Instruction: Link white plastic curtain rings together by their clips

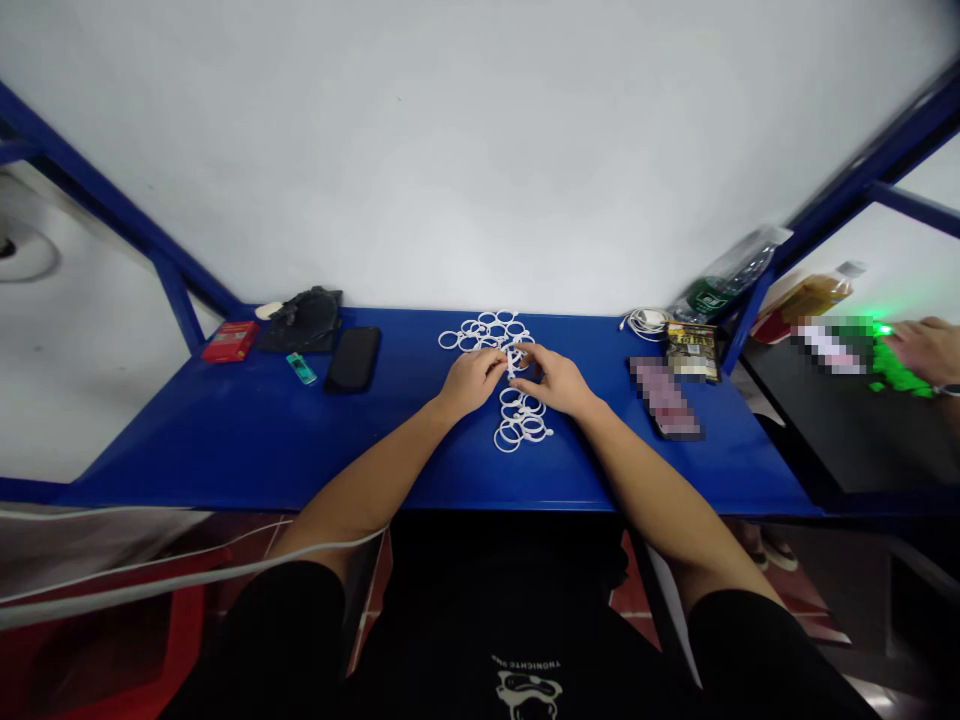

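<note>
Left hand [471, 380] and right hand [559, 380] pinch, seemingly, a white plastic ring [514, 362] mid blue counter [225, 430]; clear bottle [806, 296] off its right end holds amber liquid.

A small white piece [514, 362] is being pinched between the left hand [471, 380] and the right hand [559, 382] over the middle of a blue table [225, 430]. A heap of white rings [484, 330] is being shown just behind the fingers, a linked cluster [519, 425] just in front. A red box [229, 341], a green lighter [301, 368] and a black case [352, 358] are being seen well to the left, a coiled white cable [646, 321] and a dark packet [693, 351] to the right. Another person's hand [926, 348] is being caught at the far right edge.
</note>
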### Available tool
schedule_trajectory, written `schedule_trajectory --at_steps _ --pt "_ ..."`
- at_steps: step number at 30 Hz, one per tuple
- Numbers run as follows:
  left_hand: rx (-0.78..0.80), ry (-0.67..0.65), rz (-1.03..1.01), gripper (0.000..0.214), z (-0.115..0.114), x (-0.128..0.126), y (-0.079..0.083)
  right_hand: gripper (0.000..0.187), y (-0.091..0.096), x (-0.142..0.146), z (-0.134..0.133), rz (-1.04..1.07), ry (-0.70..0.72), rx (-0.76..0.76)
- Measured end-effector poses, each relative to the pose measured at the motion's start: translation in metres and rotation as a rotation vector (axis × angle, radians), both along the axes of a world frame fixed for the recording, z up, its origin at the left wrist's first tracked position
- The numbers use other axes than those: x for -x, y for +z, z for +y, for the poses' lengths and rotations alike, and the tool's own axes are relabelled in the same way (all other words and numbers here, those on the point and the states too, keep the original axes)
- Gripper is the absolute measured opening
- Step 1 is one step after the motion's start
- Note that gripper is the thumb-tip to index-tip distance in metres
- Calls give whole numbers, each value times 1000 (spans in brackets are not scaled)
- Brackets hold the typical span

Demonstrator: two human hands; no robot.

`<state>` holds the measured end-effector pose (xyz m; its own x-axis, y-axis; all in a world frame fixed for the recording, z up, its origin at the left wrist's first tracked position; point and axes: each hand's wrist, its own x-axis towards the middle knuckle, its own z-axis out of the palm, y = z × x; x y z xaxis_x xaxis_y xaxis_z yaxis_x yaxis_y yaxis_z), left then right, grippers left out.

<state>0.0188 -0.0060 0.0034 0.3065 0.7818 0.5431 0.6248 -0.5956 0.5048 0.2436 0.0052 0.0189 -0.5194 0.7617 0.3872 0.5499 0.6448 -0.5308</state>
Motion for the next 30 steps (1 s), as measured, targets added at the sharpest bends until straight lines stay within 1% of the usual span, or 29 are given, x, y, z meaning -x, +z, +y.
schedule_trajectory --at_steps 1,2,5,7,10,13,16,18,21,24,26,27,28,30 --pt "-23 -10 6 13 -1 -1 1 70 0 1 -1 9 -3 1" --pt "-44 -22 15 13 -2 -2 2 72 0 2 -1 19 -9 -1" --pt "-64 -43 53 14 -4 -4 3 56 1 3 -2 58 -18 -5" --pt "-53 -43 73 15 -3 -3 4 51 1 3 -3 107 -31 10" --pt "-41 -72 82 16 -2 0 4 51 -1 1 0 238 -114 47" --pt "-43 -146 67 16 -3 3 6 45 -6 -2 5 385 -207 96" --pt "-42 -209 60 17 -7 4 8 36 -10 -6 13 493 -271 190" --pt "-47 -224 51 17 -8 5 9 35 -10 -10 19 539 -329 240" --pt "-70 -168 26 16 -7 8 9 35 -10 -18 24 569 -418 238" --pt "-51 3 15 17 1 13 8 29 -10 -23 26 577 -454 220" --pt "-9 132 -14 16 7 18 5 24 -11 -22 24 589 -446 216" --pt "16 177 -36 20 10 19 4 21 -11 -20 23 596 -432 212" --pt "38 203 -60 26 13 21 2 19 -11 -18 22 601 -414 208" --pt "62 206 -99 35 14 23 0 18 -10 -12 18 603 -366 217"
